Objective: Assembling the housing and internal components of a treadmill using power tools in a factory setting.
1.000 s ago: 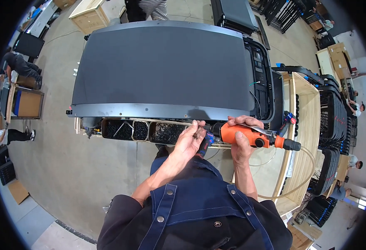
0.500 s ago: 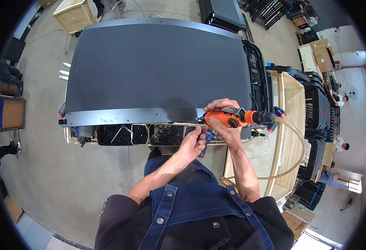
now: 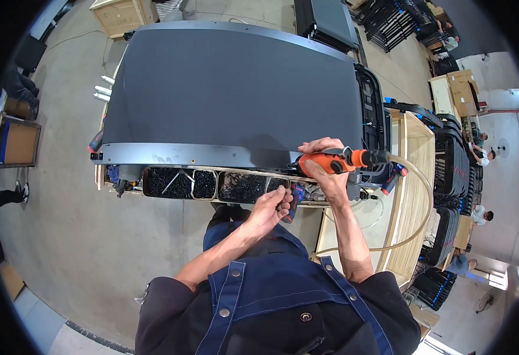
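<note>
An orange pneumatic screwdriver [image 3: 342, 161] is in my right hand [image 3: 330, 183], the fingers wrapped over its body. It lies nearly level, its nose pointing left at the grey metal side rail [image 3: 171, 155] of a treadmill deck; the tip is hard to make out there. Below and left of the tool, my left hand [image 3: 268, 210] is closed, thumb against curled fingers, above the right end of the screw bins. Whatever it pinches is hidden. The wide dark running belt [image 3: 242, 89] stretches out beyond the rail.
Black bins [image 3: 236, 188] of dark screws line the near edge. A blue and black cordless driver [image 3: 295, 204] sits by my left hand. The clear air hose [image 3: 430, 201] loops right over a wooden crate [image 3: 416, 145]. Stacked black frames [image 3: 448, 160] and people stand farther right.
My left hand has drawn back from the screwdriver's nose toward me, its fingers curled tighter. My right hand still grips the tool at the rail. The whole view has shifted slightly.
</note>
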The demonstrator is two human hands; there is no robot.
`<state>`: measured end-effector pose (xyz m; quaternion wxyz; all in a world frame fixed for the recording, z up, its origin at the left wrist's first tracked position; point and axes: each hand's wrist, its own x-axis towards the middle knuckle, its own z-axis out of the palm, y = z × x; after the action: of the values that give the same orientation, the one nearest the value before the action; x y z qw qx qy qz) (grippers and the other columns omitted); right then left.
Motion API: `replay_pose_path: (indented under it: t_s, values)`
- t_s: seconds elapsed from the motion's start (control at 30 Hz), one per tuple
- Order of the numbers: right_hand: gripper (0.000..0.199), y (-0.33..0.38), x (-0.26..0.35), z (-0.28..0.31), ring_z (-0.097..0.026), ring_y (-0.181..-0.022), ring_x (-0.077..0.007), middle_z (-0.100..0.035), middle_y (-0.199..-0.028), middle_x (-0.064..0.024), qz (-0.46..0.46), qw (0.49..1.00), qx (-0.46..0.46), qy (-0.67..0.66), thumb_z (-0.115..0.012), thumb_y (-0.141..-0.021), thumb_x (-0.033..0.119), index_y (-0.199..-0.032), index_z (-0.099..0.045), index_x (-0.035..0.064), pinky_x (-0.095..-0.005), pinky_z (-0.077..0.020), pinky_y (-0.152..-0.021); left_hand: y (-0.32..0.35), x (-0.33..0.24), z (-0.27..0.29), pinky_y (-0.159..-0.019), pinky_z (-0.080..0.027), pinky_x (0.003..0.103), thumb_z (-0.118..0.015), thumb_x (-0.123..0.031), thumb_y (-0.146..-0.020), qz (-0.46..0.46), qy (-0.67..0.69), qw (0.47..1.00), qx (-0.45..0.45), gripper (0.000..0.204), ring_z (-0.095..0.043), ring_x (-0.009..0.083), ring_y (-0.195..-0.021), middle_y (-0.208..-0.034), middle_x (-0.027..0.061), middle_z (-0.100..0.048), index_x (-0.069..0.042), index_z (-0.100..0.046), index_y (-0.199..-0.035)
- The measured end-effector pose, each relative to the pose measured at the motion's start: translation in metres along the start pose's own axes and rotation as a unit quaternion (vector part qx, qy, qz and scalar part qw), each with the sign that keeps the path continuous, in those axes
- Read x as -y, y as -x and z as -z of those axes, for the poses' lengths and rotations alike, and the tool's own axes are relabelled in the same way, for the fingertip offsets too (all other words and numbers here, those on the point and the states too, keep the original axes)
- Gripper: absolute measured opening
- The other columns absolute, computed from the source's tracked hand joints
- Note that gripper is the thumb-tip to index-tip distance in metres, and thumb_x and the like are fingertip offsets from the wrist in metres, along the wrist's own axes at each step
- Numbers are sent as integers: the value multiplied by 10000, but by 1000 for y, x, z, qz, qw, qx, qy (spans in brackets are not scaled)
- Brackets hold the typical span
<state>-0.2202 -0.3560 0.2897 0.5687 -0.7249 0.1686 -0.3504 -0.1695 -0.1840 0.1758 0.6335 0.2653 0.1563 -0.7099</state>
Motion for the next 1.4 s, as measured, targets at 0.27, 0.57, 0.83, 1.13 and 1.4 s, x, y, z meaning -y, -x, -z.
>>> replay_pose_path:
  t_s: [0.27, 0.57, 0.83, 1.13, 1.4]
  values:
    - [362, -1, 38, -3, -706, -1087, -267, -690, -1163, -166, -89, 991, -14, -101, -726, -799, -83, -1128, -597, -3, -411, -581, -928, 14, -15, 8, -708, -591, 261, -607, -319, -1039, -94, 65, 993, 28, 268, -667, 124, -755, -886, 21, -693, -69, -665, -1116]
    - [427, 23, 43, -17, -690, -1056, -326, -627, -1140, -162, -53, 939, -56, -335, -744, -820, 26, -1184, -522, 55, -529, -536, -1010, 39, -25, -1, -800, -606, 275, -629, -324, -1019, -166, 134, 977, 7, 279, -664, 140, -853, -939, 35, -670, -60, -657, -1107]
    - [407, 14, 32, -43, -689, -1019, -306, -637, -1120, -153, -59, 936, -81, -338, -697, -829, 31, -1198, -528, 58, -571, -492, -1050, 52, -48, -2, -734, -591, 263, -635, -318, -1023, -215, 153, 964, -42, 270, -660, 130, -798, -920, 39, -678, -55, -660, -1079]
    - [424, 2, 29, -125, -688, -1021, -299, -640, -1127, -145, -19, 966, -51, -251, -727, -835, 73, -1209, -528, 71, -571, -491, -1049, 69, -101, 40, -480, -306, 192, -630, -388, -1019, -166, 149, 974, -34, 343, -383, 48, -580, -773, -44, -498, -69, -609, -1141]
    - [426, -29, 27, -211, -697, -1013, -304, -648, -1101, -169, -19, 992, 26, -122, -765, -833, -6, -1179, -521, 41, -516, -549, -989, 66, -158, 81, -435, -246, 203, -559, -471, -1035, -79, 242, 967, -1, 383, -308, 44, -528, -695, -64, -381, -89, -559, -1059]
